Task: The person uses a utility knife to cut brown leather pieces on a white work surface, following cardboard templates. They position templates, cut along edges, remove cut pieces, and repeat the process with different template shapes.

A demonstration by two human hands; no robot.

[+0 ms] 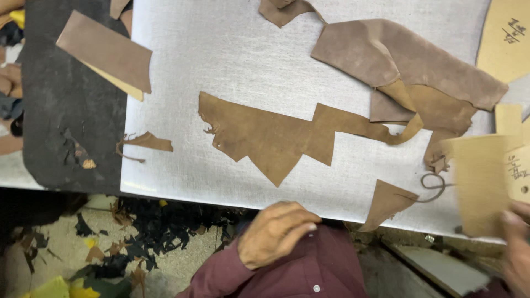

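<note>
Brown leather offcuts lie across the white cutting board (248, 60): a long jagged piece (270, 135) in the middle, a triangular scrap (386, 203) near the front edge. The left hand (276, 234) rests loosely curled, holding nothing, below the board's edge. The right hand (516, 248), blurred and cut off at the corner, grips a tan card pattern (480, 185) just right of the scrap.

A pale grey cutting board (248, 55) covers the bench, a black mat (66, 127) beside its left edge. Below, the floor (182, 265) (pale, dusty) is strewn with dark offcuts (154, 226).
</note>
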